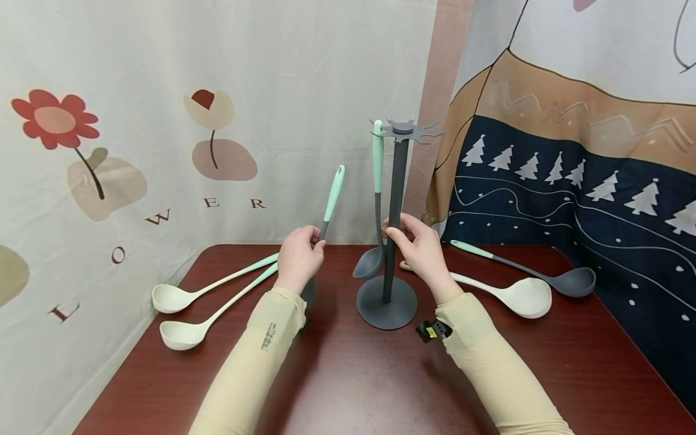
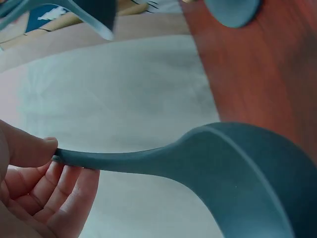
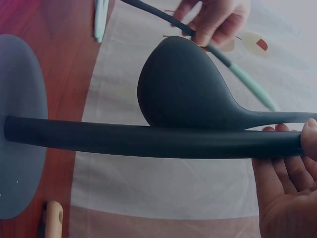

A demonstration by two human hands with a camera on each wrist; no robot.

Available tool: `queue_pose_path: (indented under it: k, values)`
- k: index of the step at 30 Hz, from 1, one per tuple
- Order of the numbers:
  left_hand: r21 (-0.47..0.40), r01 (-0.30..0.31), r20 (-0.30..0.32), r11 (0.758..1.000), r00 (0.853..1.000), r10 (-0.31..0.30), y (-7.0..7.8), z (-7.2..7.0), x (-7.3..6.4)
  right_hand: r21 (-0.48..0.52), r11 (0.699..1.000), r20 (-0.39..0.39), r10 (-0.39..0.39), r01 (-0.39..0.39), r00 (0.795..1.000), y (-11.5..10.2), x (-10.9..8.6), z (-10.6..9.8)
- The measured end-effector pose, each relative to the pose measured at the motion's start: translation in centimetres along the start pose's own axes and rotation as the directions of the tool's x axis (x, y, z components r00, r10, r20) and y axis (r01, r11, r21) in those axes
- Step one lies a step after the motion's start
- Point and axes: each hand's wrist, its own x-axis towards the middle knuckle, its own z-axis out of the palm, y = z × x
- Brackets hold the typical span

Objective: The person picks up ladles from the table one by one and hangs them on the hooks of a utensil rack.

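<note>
A dark grey utensil stand (image 1: 399,187) rises from a round base, with a hooked rim at its top. On its left side hangs a grey ladle with a mint handle (image 1: 378,158), its bowl beside the post. My right hand (image 1: 423,254) grips the post between thumb and fingers. Left of the stand, my left hand (image 1: 299,257) pinches the grey shaft of another ladle (image 1: 334,196), mint handle up and tilted right. Its deep grey bowl (image 2: 247,183) fills the lower right of the left wrist view; in the head view the hand and sleeve mostly cover it.
Two white ladles, one behind (image 1: 171,298) and one nearer (image 1: 182,335), lie at the left of the brown table (image 1: 359,386). At the right lie a white ladle (image 1: 527,298) and a grey, mint-handled ladle (image 1: 575,282). Printed cloth (image 1: 326,78) hangs behind the table.
</note>
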Motion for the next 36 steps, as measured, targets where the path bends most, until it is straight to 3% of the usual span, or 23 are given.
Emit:
queue_pose_path:
  k: [12,23,36]
  values:
    - [-0.136,-0.075,-0.077,0.988,0.995,0.065,2.7,-1.4,-0.3,-0.002,1.000,0.001,0.003,-0.003,1.000,0.0,0.1,0.0]
    - [-0.276,-0.216,-0.173,0.937,0.970,0.172,5.2,-2.9,-0.3,-0.002,1.000,0.004,0.000,0.000,1.000,0.0,0.1,-0.1]
    - [-0.335,-0.258,-0.200,0.906,0.959,0.199,6.9,-3.8,-0.9,0.002,1.000,0.005,0.004,-0.004,1.000,0.0,0.0,-0.1]
